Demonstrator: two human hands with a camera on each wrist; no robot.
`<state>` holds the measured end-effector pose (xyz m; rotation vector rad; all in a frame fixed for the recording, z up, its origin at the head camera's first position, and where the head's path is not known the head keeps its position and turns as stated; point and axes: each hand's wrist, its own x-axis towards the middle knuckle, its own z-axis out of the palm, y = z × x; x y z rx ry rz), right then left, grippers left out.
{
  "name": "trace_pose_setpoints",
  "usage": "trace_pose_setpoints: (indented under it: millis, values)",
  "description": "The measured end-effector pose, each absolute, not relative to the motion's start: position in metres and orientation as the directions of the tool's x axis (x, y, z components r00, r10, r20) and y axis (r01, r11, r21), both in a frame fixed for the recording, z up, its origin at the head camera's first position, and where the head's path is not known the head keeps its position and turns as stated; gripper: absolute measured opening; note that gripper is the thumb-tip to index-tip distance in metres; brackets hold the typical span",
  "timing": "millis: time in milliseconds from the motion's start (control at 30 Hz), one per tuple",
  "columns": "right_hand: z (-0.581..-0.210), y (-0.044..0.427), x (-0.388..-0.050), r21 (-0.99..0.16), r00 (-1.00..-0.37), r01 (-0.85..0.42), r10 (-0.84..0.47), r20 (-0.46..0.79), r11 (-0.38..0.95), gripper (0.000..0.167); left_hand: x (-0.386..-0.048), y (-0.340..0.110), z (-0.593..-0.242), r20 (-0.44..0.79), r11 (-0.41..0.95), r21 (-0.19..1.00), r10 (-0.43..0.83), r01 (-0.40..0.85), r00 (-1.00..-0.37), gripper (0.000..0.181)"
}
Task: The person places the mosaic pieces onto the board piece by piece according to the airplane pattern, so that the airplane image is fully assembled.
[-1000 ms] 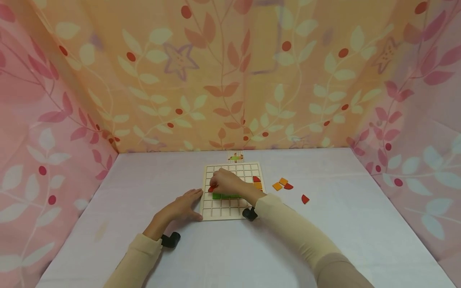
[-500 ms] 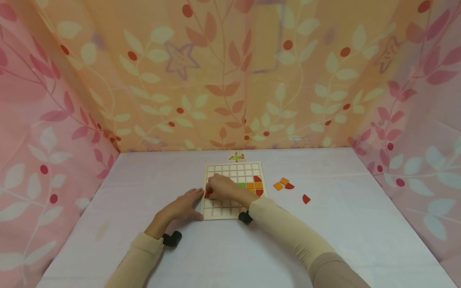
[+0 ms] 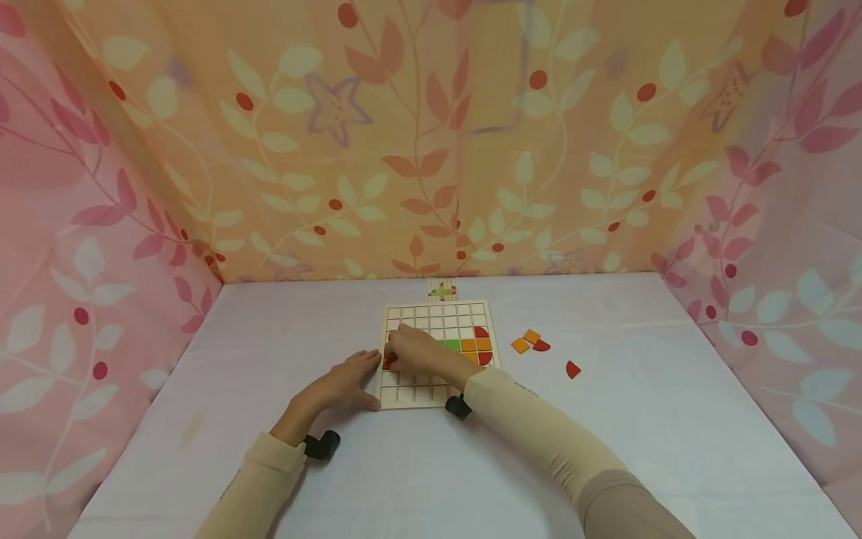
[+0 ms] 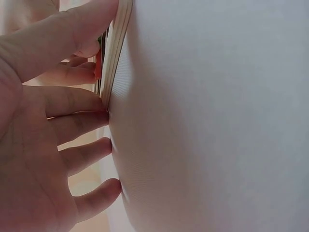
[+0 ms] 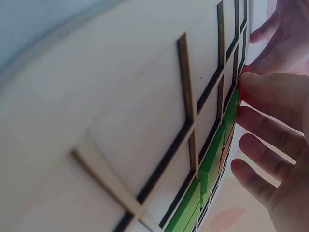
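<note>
The fingers of my right hand (image 3: 416, 349) pinch a red quarter-circle piece (image 5: 243, 89) at the left edge of a wooden grid board (image 3: 406, 394). That piece is mostly hidden under the hand in the head view. My left hand (image 3: 345, 383) lies with fingers extended along the board's left side; thumb and fingertips touch its edge in the left wrist view. Green pieces (image 5: 211, 164) sit in the board's middle row, partly covered by my right hand. On the board's right side are orange squares (image 3: 483, 344), with red quarter-circles (image 3: 481, 332) above and below them.
Right of the board lie two loose orange squares (image 3: 521, 345), a red quarter-circle (image 3: 542, 345) against one of them, and another red quarter-circle (image 3: 573, 369) farther off. A small pattern card (image 3: 441, 290) lies behind the board. Patterned curtains (image 3: 431, 150) enclose the white table.
My right hand has shifted slightly left and toward me with the red piece, then stayed almost still. Green and orange pieces came into view beside it. My left hand has stayed put.
</note>
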<state>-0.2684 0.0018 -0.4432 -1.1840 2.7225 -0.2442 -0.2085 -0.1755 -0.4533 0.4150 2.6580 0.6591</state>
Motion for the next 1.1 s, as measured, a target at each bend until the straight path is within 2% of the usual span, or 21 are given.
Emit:
trace_pose_setpoints:
  millis: [767,933,1100]
  values:
    - [-0.439,0.001,-0.266,-0.155,-0.662,-0.730,-0.745,-0.082,0.666,0.009,-0.209,-0.175,-0.454,-0.271,0.845,0.497,0.369,0.199,-0.889,0.092]
    - [-0.439,0.003,-0.266,-0.197,-0.670,-0.717,-0.739,-0.073,0.669,0.014,-0.208,-0.175,-0.454,-0.279,0.846,0.495,0.369,0.196,-0.887,0.093]
    - [-0.434,0.011,-0.266,-0.236,-0.653,-0.735,-0.757,-0.003,0.635,0.021,-0.209,-0.174,-0.453,-0.280,0.852,0.482,0.371,0.204,-0.885,0.093]
